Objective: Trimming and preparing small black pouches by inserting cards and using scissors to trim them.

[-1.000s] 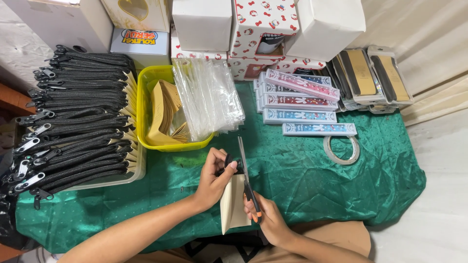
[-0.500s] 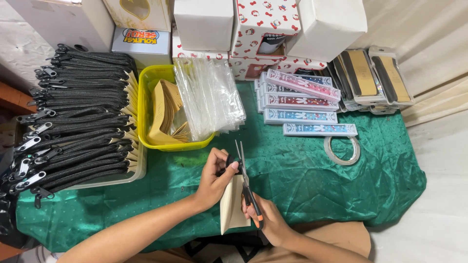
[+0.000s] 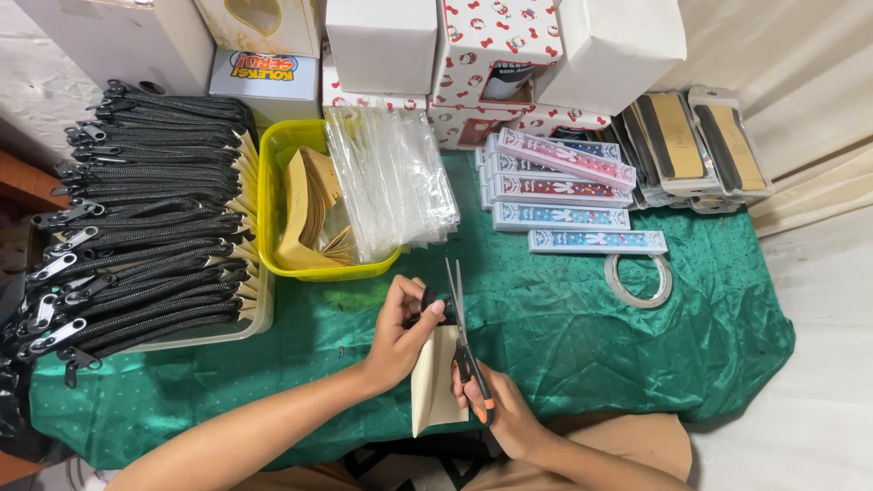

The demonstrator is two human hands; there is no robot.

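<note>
Left hand closed around top edge of beige pouch, held upright over near edge of green-covered tabletop. Right hand closed through orange-and-black handles of scissors, blades slightly parted, pointing away, touching pouch top beside left fingers. Yellow bin of paper envelopes and clear bags just beyond; tape ring to right.
</note>
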